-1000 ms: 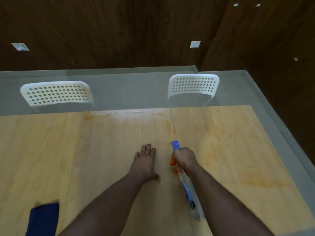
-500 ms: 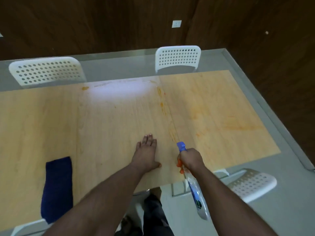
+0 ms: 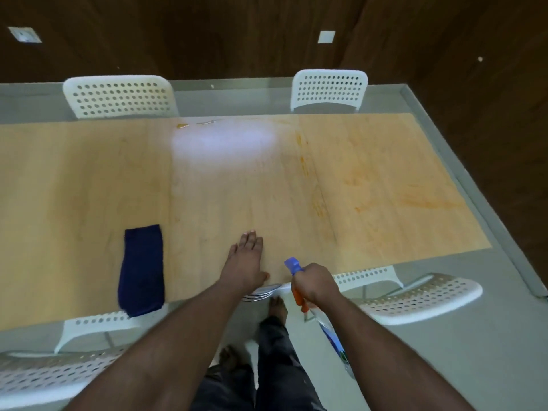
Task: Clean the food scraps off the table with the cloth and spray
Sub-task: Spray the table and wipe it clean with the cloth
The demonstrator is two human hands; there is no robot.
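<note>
- Left hand (image 3: 244, 262) flat on the counter (image 3: 89, 179) close to the near edge, fingers (image 3: 252, 240) straight and together, holding nothing.
- Right hand (image 3: 315, 281) just past the near edge, fingers curled round the neck of the spray bottle (image 3: 323, 318); blue nozzle aimed over the counter, clear body slanting down beside the forearm, off the counter.
- Dark blue cloth (image 3: 142, 269) folded long, lying left of the left hand and well apart from it, near end overhanging the near edge.
- Orange streaks (image 3: 305, 161) along a seam right of centre; fainter orange smears (image 3: 421, 200) across the right part toward the right edge.
- Small scraps (image 3: 182, 125) right at the far edge, beside a pale glare patch.
- Wide bare stretch between the hands and the far edge.
- 2 white perforated chairs (image 3: 329, 89) behind the far edge, 2 more (image 3: 415, 298) at the near side, 1 to each side of the person's legs.
- Grey floor (image 3: 474, 351) all round, dark wood wall beyond.
</note>
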